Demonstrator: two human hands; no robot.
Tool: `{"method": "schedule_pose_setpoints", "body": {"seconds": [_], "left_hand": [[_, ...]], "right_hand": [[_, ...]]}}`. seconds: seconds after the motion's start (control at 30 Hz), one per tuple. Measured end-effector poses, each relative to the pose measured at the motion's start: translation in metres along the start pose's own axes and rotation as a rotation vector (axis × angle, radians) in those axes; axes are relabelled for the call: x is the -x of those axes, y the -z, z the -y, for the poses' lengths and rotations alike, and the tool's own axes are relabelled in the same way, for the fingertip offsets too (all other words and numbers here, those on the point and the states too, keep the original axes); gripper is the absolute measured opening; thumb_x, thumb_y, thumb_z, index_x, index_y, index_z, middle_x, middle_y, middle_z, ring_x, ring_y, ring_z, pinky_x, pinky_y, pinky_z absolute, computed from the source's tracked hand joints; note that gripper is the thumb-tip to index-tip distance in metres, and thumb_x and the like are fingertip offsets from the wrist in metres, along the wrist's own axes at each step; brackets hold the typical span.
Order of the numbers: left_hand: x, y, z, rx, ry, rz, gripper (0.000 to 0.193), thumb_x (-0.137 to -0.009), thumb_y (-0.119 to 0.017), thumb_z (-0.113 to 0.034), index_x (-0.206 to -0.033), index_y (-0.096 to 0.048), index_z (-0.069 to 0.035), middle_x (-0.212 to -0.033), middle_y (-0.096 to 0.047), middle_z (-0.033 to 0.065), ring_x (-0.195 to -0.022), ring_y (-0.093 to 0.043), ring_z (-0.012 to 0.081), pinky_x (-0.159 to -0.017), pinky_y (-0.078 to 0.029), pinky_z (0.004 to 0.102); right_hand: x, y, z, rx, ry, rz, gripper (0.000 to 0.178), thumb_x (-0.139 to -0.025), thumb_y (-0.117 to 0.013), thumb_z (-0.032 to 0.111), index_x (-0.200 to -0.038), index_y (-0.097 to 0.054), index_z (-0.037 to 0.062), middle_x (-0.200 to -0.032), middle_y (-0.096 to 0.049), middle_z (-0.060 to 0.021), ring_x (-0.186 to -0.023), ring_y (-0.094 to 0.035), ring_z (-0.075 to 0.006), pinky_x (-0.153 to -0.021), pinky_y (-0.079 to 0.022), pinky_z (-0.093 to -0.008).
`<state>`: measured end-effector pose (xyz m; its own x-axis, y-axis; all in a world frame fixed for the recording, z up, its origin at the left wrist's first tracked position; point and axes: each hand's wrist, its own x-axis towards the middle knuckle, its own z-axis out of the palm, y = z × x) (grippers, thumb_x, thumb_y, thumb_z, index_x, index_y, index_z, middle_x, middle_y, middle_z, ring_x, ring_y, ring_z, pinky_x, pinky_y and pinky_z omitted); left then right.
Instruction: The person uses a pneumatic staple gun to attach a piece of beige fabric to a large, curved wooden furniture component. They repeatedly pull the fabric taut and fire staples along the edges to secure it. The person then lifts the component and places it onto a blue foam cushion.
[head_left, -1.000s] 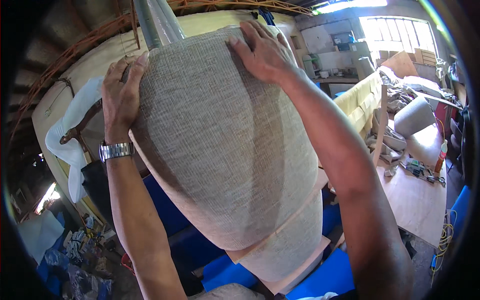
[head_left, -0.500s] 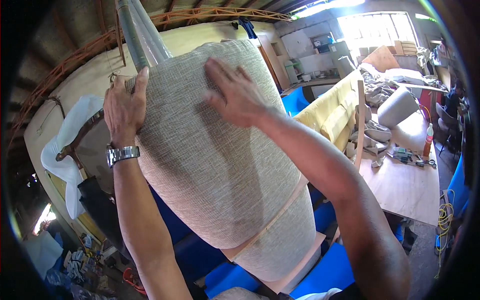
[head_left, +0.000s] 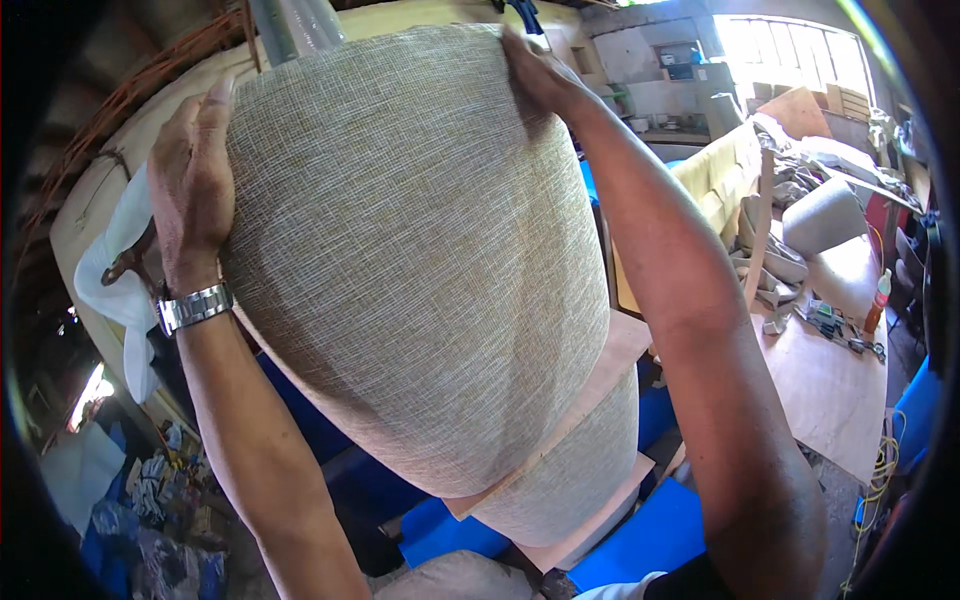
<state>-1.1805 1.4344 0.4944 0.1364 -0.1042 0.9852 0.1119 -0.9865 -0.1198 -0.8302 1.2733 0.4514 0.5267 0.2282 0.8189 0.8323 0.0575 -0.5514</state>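
A large padded panel [head_left: 420, 240], covered in grey-beige woven fabric, stands tilted up in front of me. My left hand [head_left: 195, 165] grips its upper left edge, the thumb lying along the border and a metal-banded watch [head_left: 195, 308] on the wrist. At the upper right edge, my right hand [head_left: 542, 78] is closed around the panel, its fingers partly hidden and slightly blurred. The panel's lower end meets a second padded piece [head_left: 565, 475] in the same fabric, with a pale wooden board [head_left: 615, 350] showing beside it.
Bright blue sheets [head_left: 650, 535] lie below the padded pieces. To the right stands a plywood table [head_left: 830, 390] with tools, a bottle [head_left: 880, 300] and a rolled fabric piece [head_left: 825, 215]. A yellow padded frame [head_left: 720, 180] is behind my right arm. Scraps and bags [head_left: 165, 560] clutter the lower left floor.
My right hand has moved from the panel's face to its upper right edge. My left hand has shifted left and down along the left edge. The panel now appears larger and closer.
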Motion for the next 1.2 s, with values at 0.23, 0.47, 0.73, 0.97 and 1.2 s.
{"method": "schedule_pose_setpoints", "body": {"seconds": [0.23, 0.47, 0.73, 0.97, 1.2], "left_hand": [[0.001, -0.002, -0.006, -0.006, -0.042, -0.038, 0.057, -0.098, -0.051, -0.052, -0.108, -0.069, 0.002, -0.103, -0.067, 0.0212, -0.102, -0.061, 0.0337, -0.092, -0.045, 0.041], [-0.002, 0.002, -0.011, -0.027, -0.016, 0.023, 0.055, -0.099, -0.05, -0.05, -0.112, -0.068, 0.001, -0.094, -0.065, 0.0194, -0.093, -0.06, 0.0326, -0.085, -0.045, 0.0417], [-0.003, 0.0, -0.001, 0.08, -0.104, 0.04, 0.065, -0.102, -0.042, -0.057, -0.111, -0.067, 0.001, -0.091, -0.063, 0.0206, -0.092, -0.058, 0.0322, -0.084, -0.044, 0.0436], [0.0, -0.01, 0.02, 0.077, 0.008, -0.057, 0.071, -0.102, -0.034, -0.062, -0.137, -0.058, -0.005, -0.11, -0.065, 0.0267, -0.104, -0.059, 0.0388, -0.096, -0.044, 0.0454], [-0.002, -0.001, 0.017, 1.321, 0.174, 0.296, 0.066, -0.108, -0.027, -0.051, -0.134, -0.052, 0.004, -0.13, -0.059, 0.0192, -0.121, -0.056, 0.0268, -0.11, -0.04, 0.0406]], "right_hand": [[0.076, 0.013, -0.064, 0.372, 0.007, -0.094, 0.07, -0.104, -0.027, 0.057, -0.146, -0.047, 0.0041, -0.147, -0.049, -0.0228, -0.138, -0.045, -0.035, -0.116, -0.034, -0.0433], [0.039, 0.004, 0.023, 0.097, 0.242, -0.092, 0.07, -0.103, -0.03, 0.058, -0.147, -0.045, 0.0054, -0.151, -0.047, -0.0175, -0.141, -0.043, -0.0349, -0.116, -0.033, -0.0426], [0.01, 0.021, -0.011, 0.381, 0.051, -0.062, 0.077, -0.101, -0.028, 0.063, -0.143, -0.049, 0.0018, -0.147, -0.047, -0.024, -0.139, -0.043, -0.0369, -0.116, -0.031, -0.0449], [0.103, -0.07, 0.137, 0.231, 0.527, -0.121, 0.075, -0.1, -0.039, 0.056, -0.149, -0.038, -0.0013, -0.154, -0.041, -0.0193, -0.145, -0.037, -0.0328, -0.122, -0.019, -0.0501], [0.121, -0.083, 0.183, -0.033, 1.073, -0.007, 0.057, -0.104, -0.038, 0.044, -0.132, -0.056, -0.0031, -0.135, -0.058, -0.0206, -0.132, -0.05, -0.0356, -0.114, -0.033, -0.0521]]}}
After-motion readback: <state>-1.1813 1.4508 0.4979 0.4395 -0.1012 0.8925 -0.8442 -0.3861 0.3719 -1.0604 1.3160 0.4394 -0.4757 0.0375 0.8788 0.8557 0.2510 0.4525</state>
